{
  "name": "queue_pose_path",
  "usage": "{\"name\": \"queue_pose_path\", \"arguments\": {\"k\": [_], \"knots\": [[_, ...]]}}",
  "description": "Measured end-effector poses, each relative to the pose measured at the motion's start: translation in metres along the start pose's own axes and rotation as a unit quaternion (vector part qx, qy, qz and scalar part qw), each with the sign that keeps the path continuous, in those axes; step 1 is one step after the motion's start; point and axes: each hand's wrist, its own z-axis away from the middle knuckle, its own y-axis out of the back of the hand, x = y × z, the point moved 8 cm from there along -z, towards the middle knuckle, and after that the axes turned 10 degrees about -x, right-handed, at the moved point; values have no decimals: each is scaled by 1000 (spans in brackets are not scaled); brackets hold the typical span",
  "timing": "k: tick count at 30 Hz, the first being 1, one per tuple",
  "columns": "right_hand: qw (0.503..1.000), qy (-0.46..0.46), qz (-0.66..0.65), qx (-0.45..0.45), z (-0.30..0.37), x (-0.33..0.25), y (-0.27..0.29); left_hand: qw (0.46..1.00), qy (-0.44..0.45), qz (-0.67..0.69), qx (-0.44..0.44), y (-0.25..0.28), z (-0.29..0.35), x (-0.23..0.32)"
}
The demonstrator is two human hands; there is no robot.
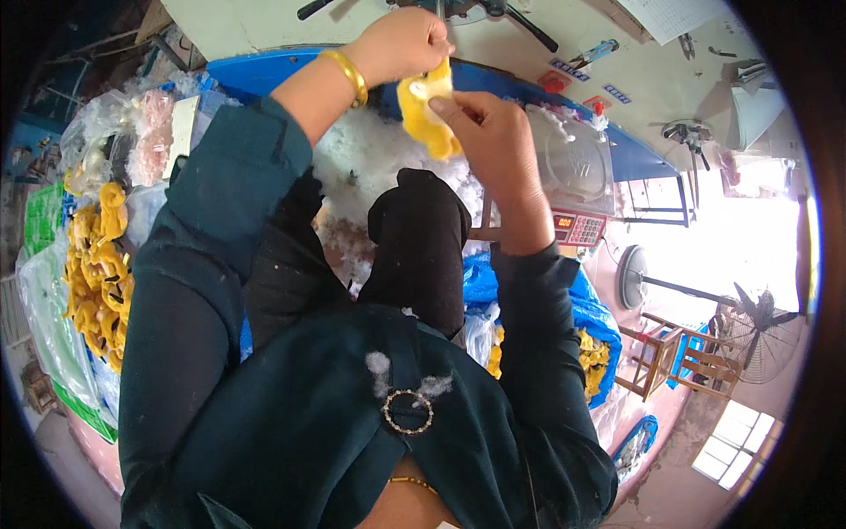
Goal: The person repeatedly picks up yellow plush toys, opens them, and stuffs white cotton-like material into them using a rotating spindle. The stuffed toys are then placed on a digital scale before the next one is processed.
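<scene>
Toy [425, 119] at twelve o'clock on my feed. Left hand [404, 44] grips its top; right hand [495, 132] pinches its edge, presumably for steadiness.

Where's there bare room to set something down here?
The pale tabletop looks bare left of the leftmost black handle, and again between the blue-handled tool and black-levered device. Crowded: white stuffing below the held yellow plush piece, and piled yellow plush pieces at left.
</scene>
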Motion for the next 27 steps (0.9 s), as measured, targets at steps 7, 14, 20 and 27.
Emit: {"name": "queue_pose_path", "arguments": {"k": [7,14,20,27], "knots": [[996,-19,57,66,10,10,-10,1000,10,5,21,-16,46,35],[998,5,-56,-25,8,30,-8,998,30,-40,26,-17,66,50],[980,159,-110,53,-38,51,12,996,38,75,39,-20,57,18],[924,172,186,285,57,-6,-31,990,62,123,4,-22,55,21]]}}
